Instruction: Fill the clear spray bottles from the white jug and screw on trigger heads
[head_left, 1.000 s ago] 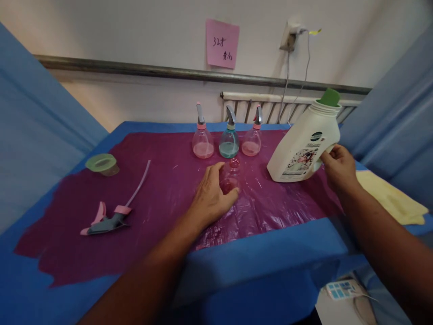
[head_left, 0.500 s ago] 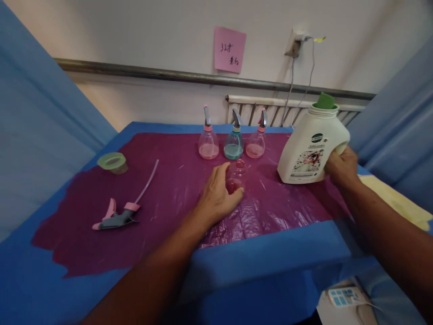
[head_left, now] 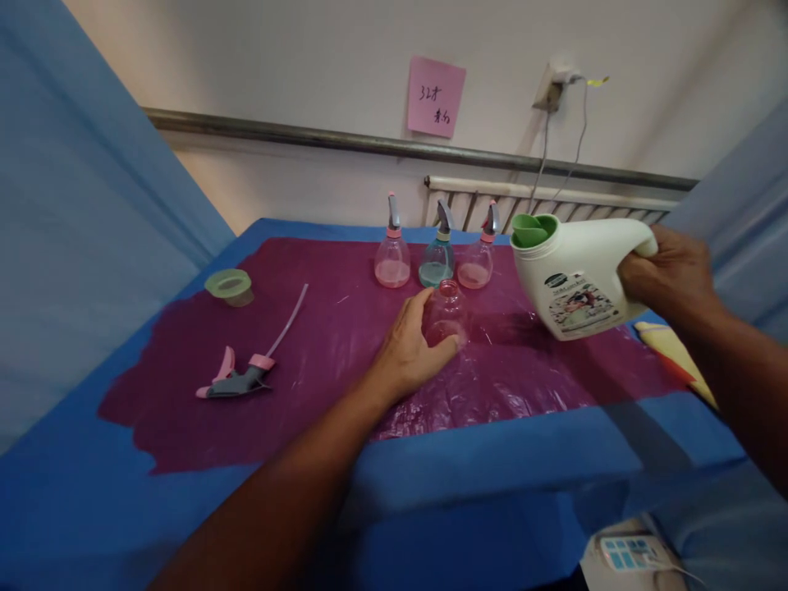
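My left hand is curled around a clear pink spray bottle that has no top on and stands upright on the purple sheet. To its right, my right hand grips the handle of a large white detergent jug. The jug is off the table and tilted left, its green spout facing the open bottle but still apart from it. A grey and pink spray trigger head with its clear tube lies on the sheet at the left.
Behind the open bottle stand a pink spray bottle, a teal one and another pink one, all with trigger heads. A green cap rests at the left. Yellow cloth lies at the right edge.
My right hand has raised the jug off the table and tipped its mouth to the left. My left hand stays at the pink bottle. The whole view has shifted slightly.
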Demonstrator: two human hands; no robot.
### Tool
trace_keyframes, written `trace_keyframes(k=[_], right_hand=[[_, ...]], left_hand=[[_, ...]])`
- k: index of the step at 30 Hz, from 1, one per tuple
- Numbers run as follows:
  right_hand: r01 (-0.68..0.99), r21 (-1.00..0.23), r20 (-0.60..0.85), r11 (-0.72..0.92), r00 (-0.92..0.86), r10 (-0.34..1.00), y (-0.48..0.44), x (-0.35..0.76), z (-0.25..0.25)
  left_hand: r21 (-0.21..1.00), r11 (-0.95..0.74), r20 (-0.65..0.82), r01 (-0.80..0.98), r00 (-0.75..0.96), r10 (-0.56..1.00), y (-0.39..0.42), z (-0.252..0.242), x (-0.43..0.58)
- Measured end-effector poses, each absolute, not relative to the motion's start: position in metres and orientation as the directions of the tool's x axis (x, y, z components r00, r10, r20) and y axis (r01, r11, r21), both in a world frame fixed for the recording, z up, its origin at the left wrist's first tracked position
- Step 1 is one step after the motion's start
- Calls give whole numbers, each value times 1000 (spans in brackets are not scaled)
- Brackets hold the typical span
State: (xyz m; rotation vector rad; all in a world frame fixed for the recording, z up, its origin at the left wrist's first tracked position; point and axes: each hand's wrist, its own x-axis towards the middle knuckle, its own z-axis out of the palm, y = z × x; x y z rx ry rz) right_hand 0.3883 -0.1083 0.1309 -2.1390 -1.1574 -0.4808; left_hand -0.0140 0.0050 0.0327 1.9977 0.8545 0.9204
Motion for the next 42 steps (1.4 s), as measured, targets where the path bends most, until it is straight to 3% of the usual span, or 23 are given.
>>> trace_keyframes(k=[4,14,23,42], right_hand=[[801,-415,558,-431,598,575,-104,364,150],[872,25,490,-488,415,767,-90,343,180],[830,267,547,-491,289,786,-87,341,195],[822,391,489,-414,196,850,-93,338,230]], left_hand=[[810,-511,328,289,500,802,10,28,-13],[740,-540,346,402,461,817,11,32,-12],[683,-599,401,417,472,785,12,28,-13],[632,-643,413,432,514,752,9,28,-14]])
